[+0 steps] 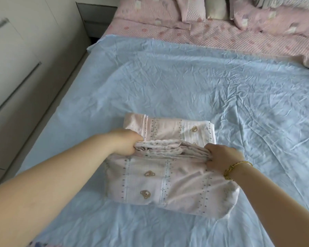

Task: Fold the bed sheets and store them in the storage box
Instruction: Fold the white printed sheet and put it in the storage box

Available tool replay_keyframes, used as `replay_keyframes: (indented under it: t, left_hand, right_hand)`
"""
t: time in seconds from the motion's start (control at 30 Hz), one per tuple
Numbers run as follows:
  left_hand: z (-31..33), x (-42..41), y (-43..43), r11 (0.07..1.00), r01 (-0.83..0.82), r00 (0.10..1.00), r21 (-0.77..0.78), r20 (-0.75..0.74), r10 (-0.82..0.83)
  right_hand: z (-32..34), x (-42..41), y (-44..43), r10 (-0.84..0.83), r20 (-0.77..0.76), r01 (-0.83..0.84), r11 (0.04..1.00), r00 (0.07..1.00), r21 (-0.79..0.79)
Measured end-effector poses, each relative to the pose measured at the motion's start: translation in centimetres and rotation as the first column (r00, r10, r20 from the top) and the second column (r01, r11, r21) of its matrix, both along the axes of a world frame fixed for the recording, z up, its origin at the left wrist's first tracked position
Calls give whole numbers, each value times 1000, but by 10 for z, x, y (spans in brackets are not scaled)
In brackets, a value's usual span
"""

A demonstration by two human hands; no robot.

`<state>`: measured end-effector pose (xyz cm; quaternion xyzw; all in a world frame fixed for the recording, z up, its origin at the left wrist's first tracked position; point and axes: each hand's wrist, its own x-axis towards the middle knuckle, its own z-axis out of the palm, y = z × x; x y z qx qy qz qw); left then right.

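I see the folded pink sheet [168, 166] lying on the blue sheet [185, 82] mid-bed, between both hands. My left hand [127, 142] grips its layered edge at the left; my right hand [219, 157] pinches the same edge at the right.

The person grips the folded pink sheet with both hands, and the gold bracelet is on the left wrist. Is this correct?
No. The head view shows the gold bracelet on the right wrist, not the left. The left hand and right hand do both grip the folded pink sheet.
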<state>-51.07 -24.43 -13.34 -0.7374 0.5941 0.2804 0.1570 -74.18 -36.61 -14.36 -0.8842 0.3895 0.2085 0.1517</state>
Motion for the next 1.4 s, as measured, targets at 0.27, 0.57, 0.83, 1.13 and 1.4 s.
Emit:
replay_keyframes:
  t: [0.27,0.57,0.83,1.13,1.4]
  left_hand:
    - [-65,66,-94,988,86,995,-128,66,-78]
    - [-178,106,-123,868,55,991,-493,131,11]
    - [-177,112,-106,666,-355,933,-656,-294,207]
    - [-196,106,-122,719,-522,847,-459,-176,502]
    - [-184,94,-90,414,-807,581,-421,-443,683]
  right_hand:
    - [-58,65,-84,-163,-32,155,974,986,-164]
    - [-161,102,-114,-251,92,266,866,963,-423]
    - [-166,83,-114,-344,452,534,740,823,-410]
    - [-164,47,-61,-244,147,270,944,959,-192]
    - [-172,43,-67,-708,420,778,628,568,6]
